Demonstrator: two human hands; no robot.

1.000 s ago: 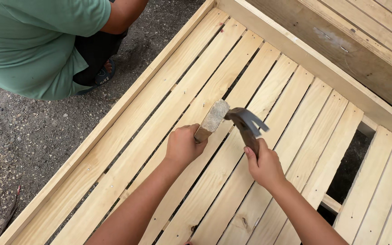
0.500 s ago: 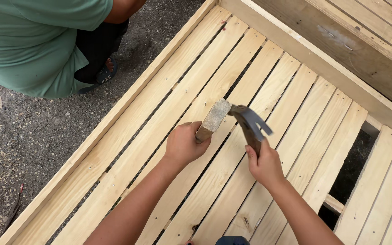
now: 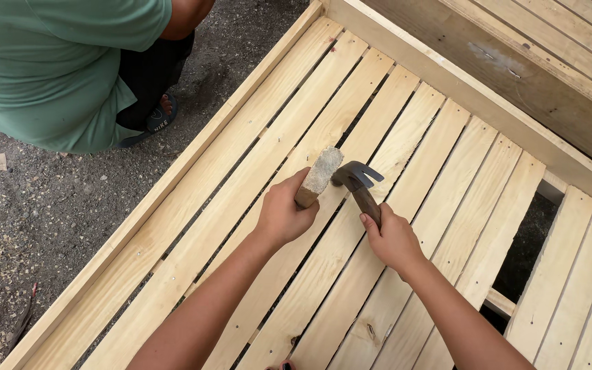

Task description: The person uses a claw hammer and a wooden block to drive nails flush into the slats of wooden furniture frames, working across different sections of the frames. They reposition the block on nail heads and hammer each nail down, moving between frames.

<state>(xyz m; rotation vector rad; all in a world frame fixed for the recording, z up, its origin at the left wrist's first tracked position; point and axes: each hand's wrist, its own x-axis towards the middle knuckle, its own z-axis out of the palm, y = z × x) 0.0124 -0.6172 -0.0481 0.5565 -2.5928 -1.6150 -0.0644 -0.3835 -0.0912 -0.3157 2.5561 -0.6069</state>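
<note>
My left hand (image 3: 284, 214) grips a short wooden block (image 3: 321, 173), held upright on a pale slat of the wooden slatted frame (image 3: 227, 226). My right hand (image 3: 392, 238) holds a claw hammer (image 3: 358, 179) by its handle. The hammer's metal head rests against the side of the block near its top, claw pointing right. Both forearms reach in from the bottom edge. Whatever lies under the block is hidden.
A person in a green shirt (image 3: 49, 62) and dark shorts crouches at top left on gravel ground (image 3: 29, 226). A second wooden frame (image 3: 549, 62) stands along the top right. A dark gap (image 3: 525, 250) shows where a slat is absent at right.
Both hands, the block and the hammer have stayed almost in place, shifting slightly; the view has drifted a little.
</note>
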